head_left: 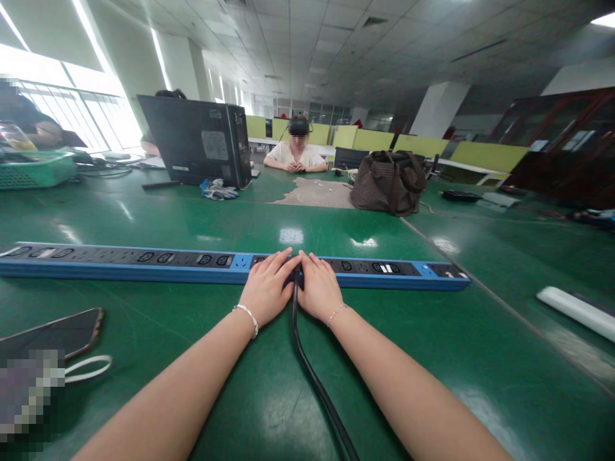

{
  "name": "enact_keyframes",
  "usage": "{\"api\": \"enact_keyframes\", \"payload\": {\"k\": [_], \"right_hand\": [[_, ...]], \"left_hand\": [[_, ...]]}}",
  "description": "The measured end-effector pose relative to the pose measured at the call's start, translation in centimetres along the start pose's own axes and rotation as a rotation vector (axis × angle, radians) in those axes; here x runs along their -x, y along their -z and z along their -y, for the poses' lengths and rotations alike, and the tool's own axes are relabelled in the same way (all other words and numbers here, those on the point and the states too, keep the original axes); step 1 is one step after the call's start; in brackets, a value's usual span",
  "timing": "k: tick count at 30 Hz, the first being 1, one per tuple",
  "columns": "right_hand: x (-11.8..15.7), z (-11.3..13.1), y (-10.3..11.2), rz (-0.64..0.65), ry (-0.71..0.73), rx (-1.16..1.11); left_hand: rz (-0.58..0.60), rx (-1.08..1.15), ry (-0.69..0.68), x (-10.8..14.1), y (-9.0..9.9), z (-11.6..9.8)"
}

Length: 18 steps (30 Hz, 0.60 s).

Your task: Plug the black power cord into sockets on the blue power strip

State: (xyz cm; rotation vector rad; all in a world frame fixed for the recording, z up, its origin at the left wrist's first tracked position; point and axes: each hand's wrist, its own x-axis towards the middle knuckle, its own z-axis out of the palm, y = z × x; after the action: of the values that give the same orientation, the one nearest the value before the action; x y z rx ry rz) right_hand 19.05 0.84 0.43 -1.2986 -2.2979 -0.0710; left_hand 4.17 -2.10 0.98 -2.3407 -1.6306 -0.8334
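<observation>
A long blue power strip (pixel 182 275) with black socket panels lies across the green table in the head view. My left hand (pixel 269 288) and my right hand (pixel 319 285) meet near its middle, fingers over the top and thumbs along the front side. Between them a thick black cable (pixel 312 371) runs from the strip towards me. Its plug end is mostly hidden by my index fingers and thumbs. Both hands are closed about the strip beside the cable, and each wrist wears a bracelet.
A phone (pixel 62 333) and a blurred-out item with a white loop (pixel 89 368) lie at left. Beyond the strip stand a black computer case (pixel 192 137), gloves (pixel 218 190), a green basket (pixel 38 173) and a brown bag (pixel 389 182). A person (pixel 298 153) sits opposite. A white bar (pixel 576 310) lies right.
</observation>
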Motion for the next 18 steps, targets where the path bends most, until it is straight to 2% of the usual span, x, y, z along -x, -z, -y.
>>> {"api": "enact_keyframes", "payload": {"k": [4, 9, 18], "right_hand": [[0.6, -1.7, 0.9, 0.05, 0.011, 0.041], [1.9, -4.2, 1.8, 0.025, 0.018, 0.157], [2.0, -3.6, 1.0, -0.034, -0.023, 0.173]], "left_hand": [[-0.016, 0.008, -0.033, -0.2, -0.3, -0.1], [-0.078, -0.03, -0.02, -0.7, -0.1, -0.7], [-0.109, -0.052, -0.015, -1.5, 0.0, -0.9]]}}
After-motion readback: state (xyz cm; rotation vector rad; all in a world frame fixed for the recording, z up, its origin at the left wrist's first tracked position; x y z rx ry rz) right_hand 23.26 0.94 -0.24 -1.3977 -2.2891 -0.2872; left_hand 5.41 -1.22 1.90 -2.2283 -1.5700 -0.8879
